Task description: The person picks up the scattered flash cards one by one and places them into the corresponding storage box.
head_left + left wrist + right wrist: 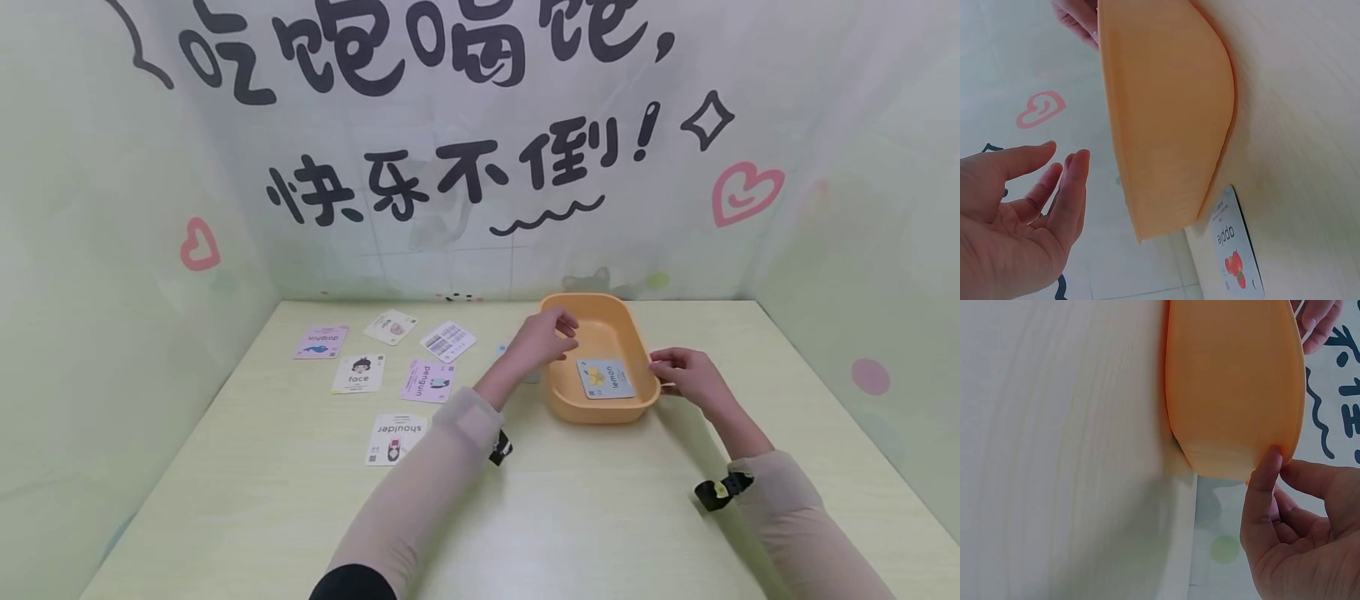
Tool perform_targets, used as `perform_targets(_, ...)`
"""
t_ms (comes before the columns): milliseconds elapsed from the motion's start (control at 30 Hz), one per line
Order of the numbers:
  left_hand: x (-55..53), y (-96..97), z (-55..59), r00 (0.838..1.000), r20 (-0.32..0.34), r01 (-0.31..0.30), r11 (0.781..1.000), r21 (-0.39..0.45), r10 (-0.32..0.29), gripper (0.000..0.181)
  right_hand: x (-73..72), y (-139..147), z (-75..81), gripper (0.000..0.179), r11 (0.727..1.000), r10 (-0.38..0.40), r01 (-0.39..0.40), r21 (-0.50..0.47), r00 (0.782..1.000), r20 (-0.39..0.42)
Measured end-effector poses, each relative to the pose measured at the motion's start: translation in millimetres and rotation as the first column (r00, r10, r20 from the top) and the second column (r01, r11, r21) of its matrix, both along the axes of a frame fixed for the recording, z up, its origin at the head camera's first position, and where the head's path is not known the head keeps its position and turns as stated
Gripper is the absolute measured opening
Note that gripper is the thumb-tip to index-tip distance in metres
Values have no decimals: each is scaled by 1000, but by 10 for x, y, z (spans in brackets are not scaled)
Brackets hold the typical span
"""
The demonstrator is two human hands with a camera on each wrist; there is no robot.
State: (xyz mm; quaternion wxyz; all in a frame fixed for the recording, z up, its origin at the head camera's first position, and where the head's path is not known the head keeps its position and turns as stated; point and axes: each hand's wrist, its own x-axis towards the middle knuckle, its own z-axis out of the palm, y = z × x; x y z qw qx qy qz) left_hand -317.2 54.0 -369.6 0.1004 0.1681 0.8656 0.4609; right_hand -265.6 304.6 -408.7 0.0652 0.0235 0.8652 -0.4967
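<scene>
An orange plastic bin (596, 329) stands toward the back of the table, with a lemon picture card (607, 379) lying inside it. My right hand (688, 372) pinches the bin's right rim between thumb and fingers, which the right wrist view shows close up. Over the bin's left side hovers my left hand (542, 337), its fingers loosely bent and holding nothing. In the left wrist view, an apple card (1235, 253) lies on the table beside the bin; the left hand and forearm cover most of that spot in the head view.
Left of the bin, several cards are spread on the table: a dolphin card (321, 342), a face card (358, 374), a penguin card (427, 381) and a shoulder card (392, 437), partly behind the left sleeve. A printed curtain (450, 275) hangs along the table's back edge.
</scene>
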Motion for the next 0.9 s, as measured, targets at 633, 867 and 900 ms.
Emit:
perform_targets(633, 135, -695, 214, 995, 60, 80, 995, 54, -84, 28, 4, 0, 4, 43, 1000, 2, -2, -16, 1000, 7)
perform_targets(867, 167, -1006, 228, 987, 107, 110, 991, 73, -117, 28, -4, -14, 3, 43, 1000, -2, 2, -6, 1000, 12)
perform_targets(900, 171, -1050, 232, 985, 116, 118, 990, 73, -125, 28, -4, -16, 1, 43, 1000, -2, 2, -6, 1000, 11)
